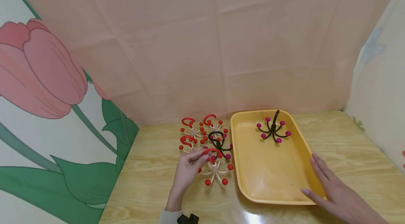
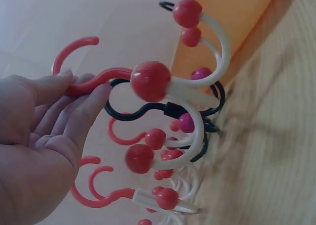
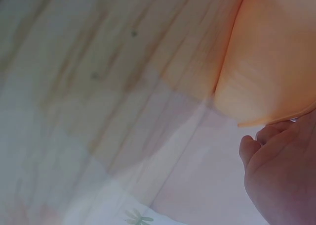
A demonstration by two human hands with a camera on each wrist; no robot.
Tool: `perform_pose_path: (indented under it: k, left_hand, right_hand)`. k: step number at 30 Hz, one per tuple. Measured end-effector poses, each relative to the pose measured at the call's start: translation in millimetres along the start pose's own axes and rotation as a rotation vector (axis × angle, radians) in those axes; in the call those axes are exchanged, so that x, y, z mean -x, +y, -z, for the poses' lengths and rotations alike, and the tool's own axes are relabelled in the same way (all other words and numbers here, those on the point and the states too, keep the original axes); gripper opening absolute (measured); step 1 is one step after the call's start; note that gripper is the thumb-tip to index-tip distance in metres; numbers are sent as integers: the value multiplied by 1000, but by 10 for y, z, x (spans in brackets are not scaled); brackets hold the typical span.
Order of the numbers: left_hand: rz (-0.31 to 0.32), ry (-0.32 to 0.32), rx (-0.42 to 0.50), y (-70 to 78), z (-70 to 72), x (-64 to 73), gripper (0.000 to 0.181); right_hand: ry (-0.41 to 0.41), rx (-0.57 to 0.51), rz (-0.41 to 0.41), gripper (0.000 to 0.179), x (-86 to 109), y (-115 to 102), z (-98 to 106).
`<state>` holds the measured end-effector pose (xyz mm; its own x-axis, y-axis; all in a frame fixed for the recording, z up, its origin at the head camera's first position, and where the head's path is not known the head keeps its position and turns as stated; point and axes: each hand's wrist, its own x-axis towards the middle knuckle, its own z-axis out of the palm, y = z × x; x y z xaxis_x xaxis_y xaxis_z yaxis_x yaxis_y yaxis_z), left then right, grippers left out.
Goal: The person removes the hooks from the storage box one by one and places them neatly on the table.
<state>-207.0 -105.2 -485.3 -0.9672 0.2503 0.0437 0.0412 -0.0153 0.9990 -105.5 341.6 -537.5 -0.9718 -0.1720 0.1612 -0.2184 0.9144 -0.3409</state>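
Note:
My left hand (image 1: 187,170) pinches the curved red top of a white claw hook (image 1: 214,170) whose arms end in red balls. In the left wrist view, thumb and fingertips meet on that red curve, and the arms point toward the table. Behind it stand a black claw hook (image 1: 218,145) with magenta balls and three white ones with red tops (image 1: 188,122). Another black claw hook (image 1: 273,129) sits inside the yellow tray (image 1: 272,174), toward its far end. My right hand (image 1: 340,193) rests on the tray's right rim, fingers extended, thumb reaching over the inside.
The wooden table (image 1: 142,178) carries everything. A pinkish sheet (image 1: 205,48) hangs along its back edge. On the left is a wall panel with a tulip picture (image 1: 44,65), on the right a pale wall (image 1: 383,94).

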Motion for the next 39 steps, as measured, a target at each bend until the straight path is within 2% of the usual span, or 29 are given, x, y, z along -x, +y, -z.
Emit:
perform_pose_path:
  k: [5, 9, 16, 22, 26, 28, 33, 39]
  left_hand:
    - [39, -15, -36, -85, -21, -15, 31]
    - [39, -43, -35, -163, -18, -27, 30]
    - [70, 19, -183, -228, 45, -31, 27]
    - [86, 6, -190, -239, 76, -40, 27]
    - [111, -2, -190, -240, 75, -49, 26]
    - [109, -7, -182, -236, 71, -50, 26]
    - [77, 7, -254, -193, 48, -41, 35]
    - [42, 35, -324, 7, -17, -22, 48]
  right_hand:
    - [-26, -2, -17, 99, -12, -14, 27]
    - [-35, -3, -24, 99, -17, -17, 34]
    - [-27, 5, -22, 98, -6, -19, 26]
    - [18, 5, 2, 99, 12, -16, 8]
    - [8, 7, -4, 100, 17, -15, 13]
    - [-9, 17, -17, 100, 16, -12, 18]
    - [5, 45, -8, 100, 13, 2, 20]
    - [67, 41, 37, 101, -2, 0, 9]
